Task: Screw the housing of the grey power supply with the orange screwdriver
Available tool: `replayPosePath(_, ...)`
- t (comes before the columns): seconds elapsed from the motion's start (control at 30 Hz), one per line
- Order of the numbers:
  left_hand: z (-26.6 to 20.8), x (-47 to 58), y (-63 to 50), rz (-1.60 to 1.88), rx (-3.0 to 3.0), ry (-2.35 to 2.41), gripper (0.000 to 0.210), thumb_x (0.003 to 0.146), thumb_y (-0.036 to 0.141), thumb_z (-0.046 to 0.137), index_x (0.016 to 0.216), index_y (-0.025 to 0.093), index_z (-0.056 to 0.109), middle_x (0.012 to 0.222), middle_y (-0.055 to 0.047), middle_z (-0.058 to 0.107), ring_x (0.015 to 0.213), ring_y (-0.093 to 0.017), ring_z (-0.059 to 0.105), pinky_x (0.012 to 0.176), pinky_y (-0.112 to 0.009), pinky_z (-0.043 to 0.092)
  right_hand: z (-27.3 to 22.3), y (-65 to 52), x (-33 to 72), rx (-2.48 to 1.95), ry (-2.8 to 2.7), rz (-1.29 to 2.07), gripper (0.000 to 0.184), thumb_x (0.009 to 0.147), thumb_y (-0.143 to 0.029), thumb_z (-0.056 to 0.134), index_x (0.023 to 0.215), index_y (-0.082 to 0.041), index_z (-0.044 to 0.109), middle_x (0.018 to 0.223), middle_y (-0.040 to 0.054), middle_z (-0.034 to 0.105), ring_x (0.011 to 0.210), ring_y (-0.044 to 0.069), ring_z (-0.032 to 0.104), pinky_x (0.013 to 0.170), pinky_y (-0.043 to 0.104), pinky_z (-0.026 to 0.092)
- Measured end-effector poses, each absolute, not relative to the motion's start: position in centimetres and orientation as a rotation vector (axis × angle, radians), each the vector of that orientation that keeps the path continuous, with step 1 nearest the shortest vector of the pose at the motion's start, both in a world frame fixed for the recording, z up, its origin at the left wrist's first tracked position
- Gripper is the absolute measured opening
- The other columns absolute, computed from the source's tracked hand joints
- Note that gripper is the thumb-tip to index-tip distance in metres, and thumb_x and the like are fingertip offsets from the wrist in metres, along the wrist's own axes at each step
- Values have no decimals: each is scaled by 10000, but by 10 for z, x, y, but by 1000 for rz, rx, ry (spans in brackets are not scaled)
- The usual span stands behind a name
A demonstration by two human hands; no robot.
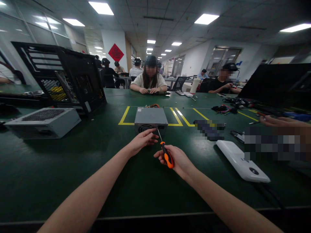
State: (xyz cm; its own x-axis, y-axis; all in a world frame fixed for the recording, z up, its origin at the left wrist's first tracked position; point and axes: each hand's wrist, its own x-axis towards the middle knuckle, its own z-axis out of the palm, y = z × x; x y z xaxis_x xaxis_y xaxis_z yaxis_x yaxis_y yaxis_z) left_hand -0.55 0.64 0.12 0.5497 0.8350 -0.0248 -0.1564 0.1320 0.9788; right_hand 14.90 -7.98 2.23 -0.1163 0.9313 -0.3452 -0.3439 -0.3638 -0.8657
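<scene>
Where both hands [143,142] point, the power supply [151,116] lies ahead.

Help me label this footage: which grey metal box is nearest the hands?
The middle grey box, with the screwdriver at its near face; the left grey box sits farther off, by the black case.

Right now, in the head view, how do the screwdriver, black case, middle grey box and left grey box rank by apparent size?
1. Black case
2. Left grey box
3. Middle grey box
4. Screwdriver
Apparent size only; differing nearness leaves the boxes' true order unsure.
</scene>
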Motion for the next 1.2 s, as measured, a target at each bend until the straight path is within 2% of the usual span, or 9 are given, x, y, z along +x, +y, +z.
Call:
replayPosePath(0.47, 3, -5, 6, 823, 1196, 665, 452, 821, 271, 539, 1260, 218, 449, 1069, -111, 603, 882, -164, 592, 787, -309, 416, 21, -80, 149, -1197, -760, 1669, 155, 848, -227, 408, 945, -120, 468, 726, 121, 675, 548, 120, 583, 511, 219, 478)
replayPosePath(0.73, 0, -6, 8, 824, 1160, 648, 427, 837, 240, 516, 1256, 207, 447, 1072, -107, 605, 880, -152, 600, 766, -282, 429, 21, -78, 150, -1226, -771, 1661, 141, 847, -212, 398, 885, -108, 485, 688, 114, 665, 530, 108, 561, 474, 200, 460)
replayPosePath(0.97, 1, 1, 12, 857, 987, 621, 302, 840, 165, 500, 1139, 147, 543, 1142, -136, 579, 866, -155, 620, 767, -282, 463, 20, -78, 152, -1245, -772, 1659, 133, 840, -206, 399, 894, -112, 477, 683, 116, 665, 515, 109, 556, 460, 199, 451)
replayPosePath(1.2, 5, 5, 11, 880, 851, 589, 250, 847, 131, 475, 1082, 132, 561, 1216, -142, 535, 897, -161, 622, 778, -276, 482, 20, -77, 154, -1263, -785, 1638, 128, 833, -217, 412, 893, -125, 479, 676, 103, 666, 516, 110, 554, 450, 195, 439)
